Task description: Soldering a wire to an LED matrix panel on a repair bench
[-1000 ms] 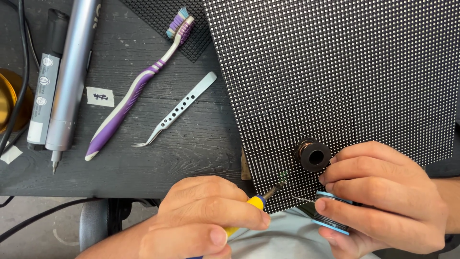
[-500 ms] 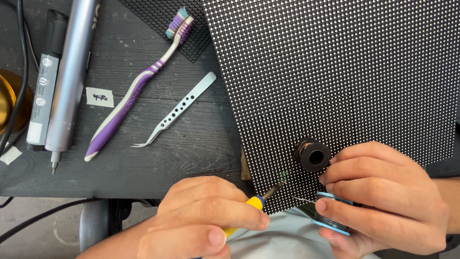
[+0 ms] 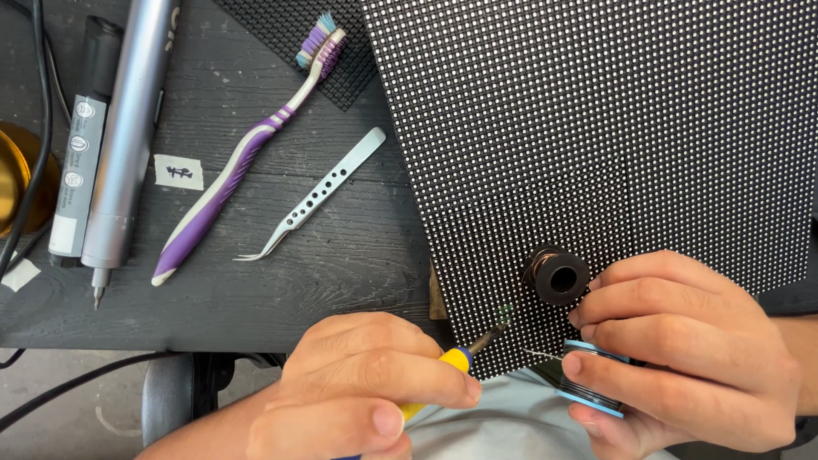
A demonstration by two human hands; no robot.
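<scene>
The person's left hand (image 3: 366,388) is closed in a tight grip around a soldering iron with a yellow and blue handle (image 3: 447,370), only a short stretch of which shows between the fingers; its dark metal tip (image 3: 492,332) slants up and to the right and meets the lower left edge of a large black panel of small white dots (image 3: 613,145), just where a few dots glow green (image 3: 504,313). The right hand (image 3: 694,353) is curled in a firm grip around a small blue-rimmed spool (image 3: 592,383), with the thumb beneath it and the fingers over it, and a thin wire (image 3: 541,353) runs left from the spool toward the iron's tip. Just above that hand's index finger, a small black round spool with a hole in its middle (image 3: 555,277) rests on the panel. The panel lies tilted over the right part of the dark wooden bench (image 3: 341,264), its lower corner hanging past the near edge over the person's pale grey clothing (image 3: 503,422). To the left, well apart from both hands, lie metal tweezers with a row of holes (image 3: 315,198), a purple and white toothbrush (image 3: 247,153), a silver pen-shaped tool (image 3: 123,145), and a grey marker (image 3: 81,149) beside it. A small paper tag (image 3: 180,172) sits between the silver tool and the toothbrush, and a brass-coloured dish (image 3: 19,175) shows at the far left edge.
</scene>
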